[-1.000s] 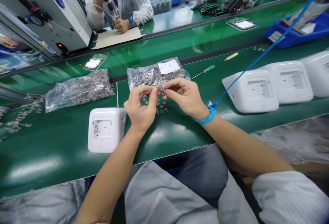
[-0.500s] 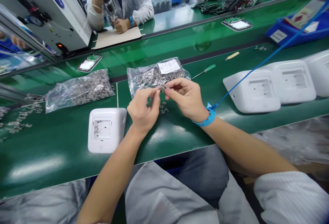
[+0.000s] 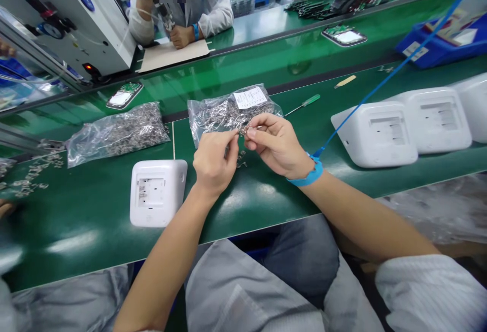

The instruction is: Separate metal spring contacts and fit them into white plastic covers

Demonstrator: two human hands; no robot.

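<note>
My left hand (image 3: 216,162) and my right hand (image 3: 277,145) meet fingertip to fingertip above the bench, both closed in a pinch. Small shiny metal clips (image 3: 243,130) show between the fingertips, tangled in a little cluster. Below them, a few loose metal pieces (image 3: 241,158) lie on the green surface, partly hidden by my hands. Just behind sits a clear plastic bag (image 3: 216,113) packed with such metal parts, with a white label (image 3: 250,97) on it. A white plastic housing (image 3: 155,215) with a square recess lies left of my left forearm.
More white housings (image 3: 391,152) stand in a row at right. A green-handled screwdriver (image 3: 311,100) lies behind my right hand, near a blue bin (image 3: 422,50). At left are another bag of parts (image 3: 125,131) and scattered clips (image 3: 34,177). A blue cord (image 3: 365,99) runs from my right wrist.
Both hands have shifted slightly right, still pinching together. The circuit boards on the far belt have moved left. Part of another person's hand has come in at the left edge.
</note>
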